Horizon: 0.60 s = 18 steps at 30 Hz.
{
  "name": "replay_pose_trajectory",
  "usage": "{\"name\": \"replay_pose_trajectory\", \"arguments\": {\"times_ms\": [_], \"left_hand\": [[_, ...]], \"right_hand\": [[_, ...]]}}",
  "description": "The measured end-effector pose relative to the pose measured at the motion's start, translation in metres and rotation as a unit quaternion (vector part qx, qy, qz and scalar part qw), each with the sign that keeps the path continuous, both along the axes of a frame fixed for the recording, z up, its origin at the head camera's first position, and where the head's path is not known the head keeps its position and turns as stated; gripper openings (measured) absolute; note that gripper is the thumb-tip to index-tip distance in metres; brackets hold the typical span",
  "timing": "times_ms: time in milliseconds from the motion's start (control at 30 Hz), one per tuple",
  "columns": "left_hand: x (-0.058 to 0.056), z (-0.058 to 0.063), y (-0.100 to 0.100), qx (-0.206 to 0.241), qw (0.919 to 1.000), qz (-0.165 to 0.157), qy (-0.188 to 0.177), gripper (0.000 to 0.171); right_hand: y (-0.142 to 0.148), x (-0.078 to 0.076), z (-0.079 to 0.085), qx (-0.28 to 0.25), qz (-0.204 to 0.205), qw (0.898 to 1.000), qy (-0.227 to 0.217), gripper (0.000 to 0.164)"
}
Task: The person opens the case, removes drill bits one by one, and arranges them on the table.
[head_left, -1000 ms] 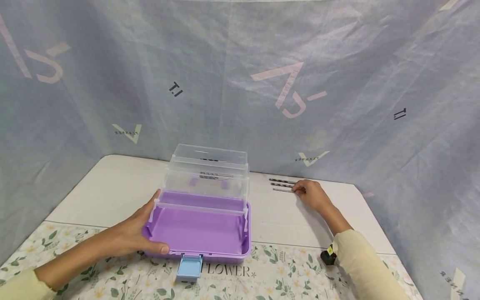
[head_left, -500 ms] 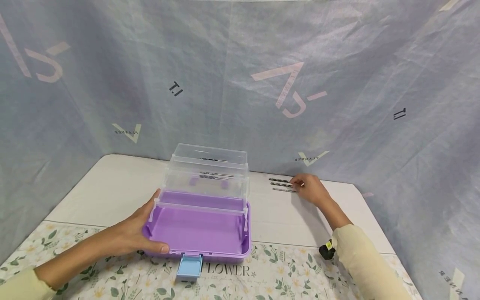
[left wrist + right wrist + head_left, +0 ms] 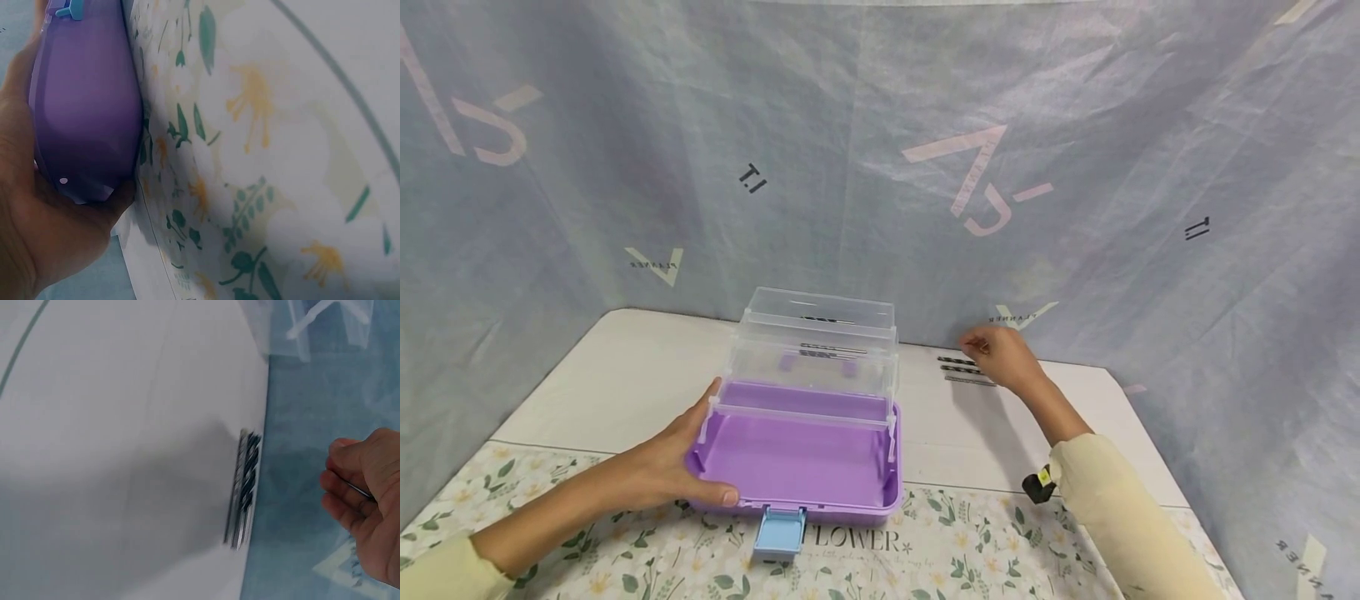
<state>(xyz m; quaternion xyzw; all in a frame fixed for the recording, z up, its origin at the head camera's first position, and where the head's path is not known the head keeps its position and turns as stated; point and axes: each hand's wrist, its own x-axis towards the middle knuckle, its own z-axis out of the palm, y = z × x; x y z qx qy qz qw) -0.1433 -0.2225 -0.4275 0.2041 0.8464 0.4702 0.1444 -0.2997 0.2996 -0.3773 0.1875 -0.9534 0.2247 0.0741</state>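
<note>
My left hand grips the left end of a purple toolbox, thumb over its front rim. In the left wrist view, the palm wraps the box's end wall. My right hand is raised over the table's far right part, fingertips pinched together. The right wrist view shows a thin dark drill bit between its fingers, mostly hidden by them. Below that hand, three drill bits lie side by side on the table; two are dark and thicker, one is silver.
Clear stepped trays rise over the box's back, with several drill bits in them. A light blue latch hangs at the front. A grey printed cloth stands behind the table. A black device sits at the right sleeve.
My right hand has risen and moved left and away from me from beside the drill bits, uncovering more of them. My left hand and the toolbox have stayed put.
</note>
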Motion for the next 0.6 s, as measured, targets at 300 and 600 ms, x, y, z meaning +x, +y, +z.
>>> {"name": "replay_pose_trajectory", "arguments": {"times_ms": [300,600], "left_hand": [[-0.001,0.001,-0.001,-0.003,1.0,0.001,-0.001,0.16],[-0.003,-0.002,-0.001,0.057,0.9977,-0.015,-0.034,0.161]], "right_hand": [[-0.03,-0.004,0.018,-0.002,0.016,1.0,0.017,0.02],[-0.061,-0.006,0.03,-0.016,0.044,0.998,0.031,0.022]]}}
